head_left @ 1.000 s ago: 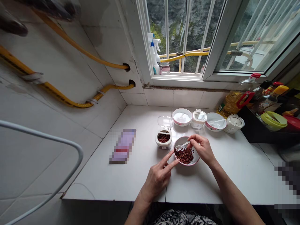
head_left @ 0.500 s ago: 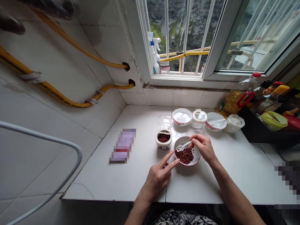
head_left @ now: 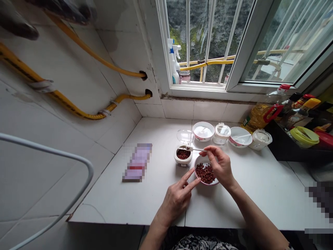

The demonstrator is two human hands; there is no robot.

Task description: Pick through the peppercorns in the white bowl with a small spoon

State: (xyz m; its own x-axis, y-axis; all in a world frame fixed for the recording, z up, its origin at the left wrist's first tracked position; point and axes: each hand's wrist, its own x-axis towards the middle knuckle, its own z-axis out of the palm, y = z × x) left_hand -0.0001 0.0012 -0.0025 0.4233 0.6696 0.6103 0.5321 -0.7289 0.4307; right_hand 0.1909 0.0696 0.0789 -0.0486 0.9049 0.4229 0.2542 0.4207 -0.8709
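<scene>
My right hand pinches the handle of a small white spoon. The spoon lies level, its scoop over the edge of a small jar holding dark red peppercorn-like grains. The jar's clear lid is flipped up behind it. Beneath my right hand stands a white bowl with a pink rim. Similar dark red grains cover part of its bottom. My left hand has two fingers stretched apart, their tips touching the bowl's left rim.
Behind are a bowl of white powder, a clear lidded jar, a bowl with a white spoon and a white jar. An oil bottle stands at right. A blurred purple packet lies left.
My right hand has lifted the spoon from above the bowl and moved it left and back to the jar. My left hand stays at the bowl's rim. The view has shifted slightly.
</scene>
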